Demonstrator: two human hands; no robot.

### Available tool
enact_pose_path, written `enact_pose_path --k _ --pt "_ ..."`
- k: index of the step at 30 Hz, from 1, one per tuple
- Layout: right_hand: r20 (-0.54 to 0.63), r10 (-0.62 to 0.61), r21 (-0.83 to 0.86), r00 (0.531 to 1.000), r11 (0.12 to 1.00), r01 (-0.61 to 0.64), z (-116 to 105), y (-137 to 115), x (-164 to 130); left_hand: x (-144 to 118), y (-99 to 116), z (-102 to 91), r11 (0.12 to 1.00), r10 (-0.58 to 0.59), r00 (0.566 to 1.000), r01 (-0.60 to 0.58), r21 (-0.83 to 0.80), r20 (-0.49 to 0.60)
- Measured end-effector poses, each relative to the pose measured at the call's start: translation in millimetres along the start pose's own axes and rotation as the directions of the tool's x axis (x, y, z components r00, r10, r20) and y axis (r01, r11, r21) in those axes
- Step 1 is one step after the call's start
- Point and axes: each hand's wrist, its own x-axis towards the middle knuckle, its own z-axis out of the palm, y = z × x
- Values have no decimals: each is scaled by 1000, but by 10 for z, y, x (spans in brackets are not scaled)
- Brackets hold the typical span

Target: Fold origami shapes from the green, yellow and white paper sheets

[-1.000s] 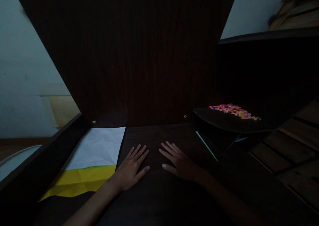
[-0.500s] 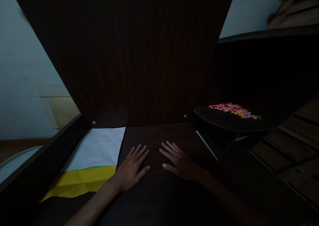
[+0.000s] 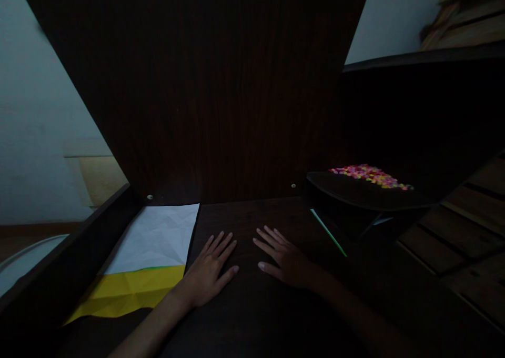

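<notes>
Both palms rest down on a dark wooden surface point(image 3: 244, 316), fingers spread. My left hand point(image 3: 207, 274) holds nothing and lies just right of a creased sheet of paper point(image 3: 155, 237), white at the back with a yellow band point(image 3: 130, 292) at the front. My right hand point(image 3: 286, 258) is likewise empty, its fingertips pointing toward the left one with a gap between them. To its right lies a thin green and white strip point(image 3: 328, 232), apart from the fingers.
A tall dark panel point(image 3: 236, 95) rises behind the surface, and a low side board point(image 3: 74, 242) runs along the left. On a small curved shelf point(image 3: 347, 192) at right sits a heap of small pink, red and yellow pieces point(image 3: 371, 175). Wooden slats point(image 3: 461, 237) show beyond.
The view has tilted up very slightly, so everything sits a little lower in the picture. Both hands keep their places on the surface.
</notes>
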Motion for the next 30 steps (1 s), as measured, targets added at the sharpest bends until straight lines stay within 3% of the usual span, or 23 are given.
enact_pose_path --k 30 --pt "4 5 -20 1000 1000 -4 2 -5 -1 2 6 -23 1000 8 1000 -9 -19 -11"
